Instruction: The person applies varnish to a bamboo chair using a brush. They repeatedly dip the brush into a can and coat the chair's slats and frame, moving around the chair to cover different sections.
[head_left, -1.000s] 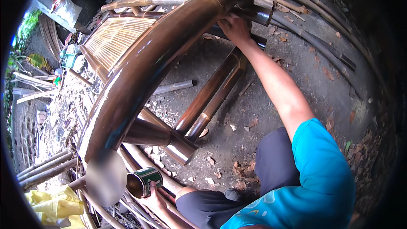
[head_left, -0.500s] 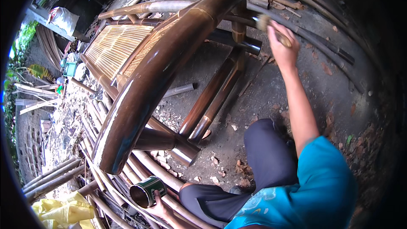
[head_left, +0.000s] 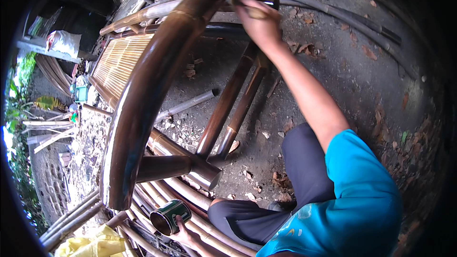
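A bamboo bench stands in front of me, its thick, glossy dark-brown armrest pole (head_left: 154,74) slanting across the view. Behind it shows the paler slatted panel (head_left: 124,57). My right hand (head_left: 263,24) is stretched out to the far end of the frame, closed around a paintbrush (head_left: 255,13). The bristles are blurred and mostly hidden next to the bamboo there. Low at the left, my left hand (head_left: 184,233) grips a green tin can (head_left: 171,216), tilted so its open mouth and dark inside show. Brown bamboo legs (head_left: 227,102) run between the two hands.
Long bamboo poles (head_left: 328,12) lie along the back, and more poles (head_left: 200,231) are heaped beside my left hand. A yellow cloth or sack (head_left: 95,245) lies at the lower left. One loose bamboo piece (head_left: 188,104) and dry leaves (head_left: 307,49) are on the dark ground.
My right hand with the paintbrush has moved left and up, in against the bench's far end. The view has shifted somewhat; my left hand still holds the tin can.
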Demonstrator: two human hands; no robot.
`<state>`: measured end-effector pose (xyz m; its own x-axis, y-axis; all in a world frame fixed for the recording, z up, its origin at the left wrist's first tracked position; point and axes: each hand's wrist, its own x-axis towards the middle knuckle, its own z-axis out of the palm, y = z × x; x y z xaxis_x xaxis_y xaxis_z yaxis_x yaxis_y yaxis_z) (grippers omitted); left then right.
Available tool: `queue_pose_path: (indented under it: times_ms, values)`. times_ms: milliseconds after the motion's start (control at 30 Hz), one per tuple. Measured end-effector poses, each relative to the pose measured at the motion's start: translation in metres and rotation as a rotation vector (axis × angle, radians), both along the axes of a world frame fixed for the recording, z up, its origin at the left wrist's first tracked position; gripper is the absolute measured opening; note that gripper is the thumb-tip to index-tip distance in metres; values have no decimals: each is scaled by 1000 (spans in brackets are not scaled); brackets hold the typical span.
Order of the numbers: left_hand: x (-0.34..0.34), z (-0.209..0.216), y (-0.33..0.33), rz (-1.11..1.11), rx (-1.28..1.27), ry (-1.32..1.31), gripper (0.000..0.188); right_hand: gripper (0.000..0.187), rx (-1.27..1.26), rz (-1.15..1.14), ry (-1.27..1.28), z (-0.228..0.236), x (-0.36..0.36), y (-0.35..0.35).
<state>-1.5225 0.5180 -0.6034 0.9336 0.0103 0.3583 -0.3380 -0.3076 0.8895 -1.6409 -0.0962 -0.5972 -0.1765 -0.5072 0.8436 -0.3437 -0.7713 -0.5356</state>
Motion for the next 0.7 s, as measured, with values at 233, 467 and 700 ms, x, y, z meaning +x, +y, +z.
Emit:
queue_pose_path:
  times_ms: [233, 467, 700]
  values:
    - [6, -21, 15, -72, -63, -62, 75, 23, 119, 91, -150, -14, 86, -22]
    - [6, -24, 43, -38, 111, -113, 77, 12, 84, -12, 131, -8, 55, -11]
    - [-11, -16, 36, -7, 34, -11, 83, 14, -149, 140, 236, 6, -19, -1]
